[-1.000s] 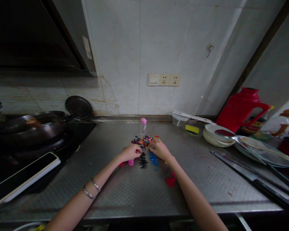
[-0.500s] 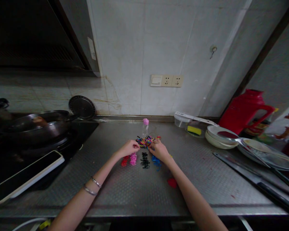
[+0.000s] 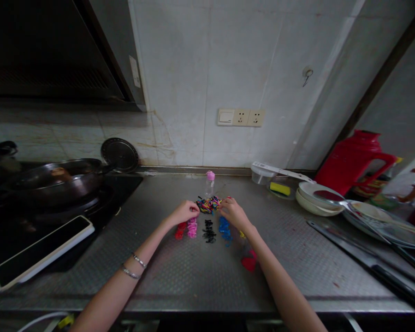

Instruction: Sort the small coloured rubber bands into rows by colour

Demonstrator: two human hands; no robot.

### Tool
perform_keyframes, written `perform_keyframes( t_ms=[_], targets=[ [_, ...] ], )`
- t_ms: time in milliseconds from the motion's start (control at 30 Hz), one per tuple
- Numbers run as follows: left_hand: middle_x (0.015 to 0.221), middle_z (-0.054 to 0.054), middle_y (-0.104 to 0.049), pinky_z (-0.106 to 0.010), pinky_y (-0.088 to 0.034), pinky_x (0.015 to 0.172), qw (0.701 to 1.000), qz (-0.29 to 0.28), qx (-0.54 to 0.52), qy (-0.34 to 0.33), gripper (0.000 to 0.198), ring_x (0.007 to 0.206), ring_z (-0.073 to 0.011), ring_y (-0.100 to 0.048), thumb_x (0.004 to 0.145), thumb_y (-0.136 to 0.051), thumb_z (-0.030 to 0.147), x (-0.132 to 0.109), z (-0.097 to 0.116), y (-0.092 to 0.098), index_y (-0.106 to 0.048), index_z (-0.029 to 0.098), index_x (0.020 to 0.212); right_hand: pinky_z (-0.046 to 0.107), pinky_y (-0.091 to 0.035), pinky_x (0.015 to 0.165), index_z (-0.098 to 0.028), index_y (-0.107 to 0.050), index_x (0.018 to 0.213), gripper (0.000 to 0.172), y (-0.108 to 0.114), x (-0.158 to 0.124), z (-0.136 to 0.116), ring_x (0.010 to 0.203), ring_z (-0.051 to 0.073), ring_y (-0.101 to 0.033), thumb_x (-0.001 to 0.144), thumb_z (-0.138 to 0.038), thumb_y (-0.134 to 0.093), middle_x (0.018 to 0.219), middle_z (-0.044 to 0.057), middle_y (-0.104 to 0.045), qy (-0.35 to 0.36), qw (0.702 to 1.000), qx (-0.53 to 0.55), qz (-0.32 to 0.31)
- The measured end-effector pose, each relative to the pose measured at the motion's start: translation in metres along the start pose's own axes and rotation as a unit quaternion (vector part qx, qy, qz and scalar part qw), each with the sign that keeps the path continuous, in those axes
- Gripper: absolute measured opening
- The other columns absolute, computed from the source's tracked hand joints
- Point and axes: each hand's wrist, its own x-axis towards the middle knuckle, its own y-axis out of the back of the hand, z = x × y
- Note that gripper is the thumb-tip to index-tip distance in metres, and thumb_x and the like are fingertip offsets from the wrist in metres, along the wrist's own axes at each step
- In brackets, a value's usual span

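A mixed pile of small coloured elastic bands (image 3: 208, 204) lies on the metal counter, with my hands on either side of it. My left hand (image 3: 186, 212) is closed in a pinch at the pile's left edge, just above the pink bands (image 3: 192, 228) and red bands (image 3: 180, 230). At the right edge, my right hand (image 3: 234, 213) has its fingers drawn together over the top of the blue bands (image 3: 225, 228). Whatever either pinch holds is too small to make out. Black bands (image 3: 209, 231) form a row between the hands. Yellow bands (image 3: 242, 234) show partly beside my right wrist.
Behind the pile stands a clear bottle with a pink cap (image 3: 210, 183). A red object (image 3: 249, 263) lies by my right forearm. Leftward are a phone-like device (image 3: 43, 251) and a pan (image 3: 55, 177); rightward, bowls (image 3: 318, 203), a knife (image 3: 346, 246) and a red thermos (image 3: 352, 161).
My right hand has shifted slightly right, uncovering more of the blue and yellow bands. My left hand stays in nearly the same place, still pinched. The view has moved a little.
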Motion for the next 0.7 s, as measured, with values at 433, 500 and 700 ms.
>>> perform_keyframes(
  t_ms=[433, 500, 700],
  targets=[
    [0.073, -0.005, -0.064, -0.021, -0.039, 0.061, 0.999, 0.010, -0.034, 0.013, 0.022, 0.064, -0.0119, -0.054, 0.070, -0.052, 0.024, -0.001, -0.002, 0.003, -0.067, 0.010, 0.078, 0.031, -0.038, 0.080, -0.019, -0.064, 0.081, 0.016, -0.001, -0.002, 0.044, 0.086, 0.017, -0.051, 0.078, -0.026, -0.050, 0.086, 0.005, -0.060, -0.027, 0.993, 0.097, 0.069],
    [0.073, -0.005, -0.064, -0.021, -0.039, 0.060, 0.999, 0.014, -0.037, 0.012, 0.023, 0.063, -0.0115, -0.053, 0.070, -0.052, 0.024, 0.000, -0.004, 0.001, -0.067, 0.010, 0.079, 0.030, -0.038, 0.080, -0.018, -0.064, 0.080, 0.015, -0.004, 0.000, 0.037, 0.085, 0.016, -0.052, 0.077, -0.025, -0.051, 0.084, 0.004, -0.061, -0.010, 0.990, 0.120, 0.078],
    [0.068, -0.003, -0.062, -0.020, -0.035, 0.054, 0.998, 0.048, -0.028, 0.029, 0.027, 0.056, -0.0098, -0.048, 0.071, -0.054, 0.028, 0.002, -0.001, -0.008, -0.065, 0.011, 0.090, 0.030, -0.039, 0.081, -0.019, -0.064, 0.082, 0.015, -0.009, 0.002, -0.002, 0.088, 0.016, -0.051, 0.079, -0.027, -0.052, 0.087, 0.004, -0.060, 0.041, 0.985, 0.150, 0.076]
  ],
)
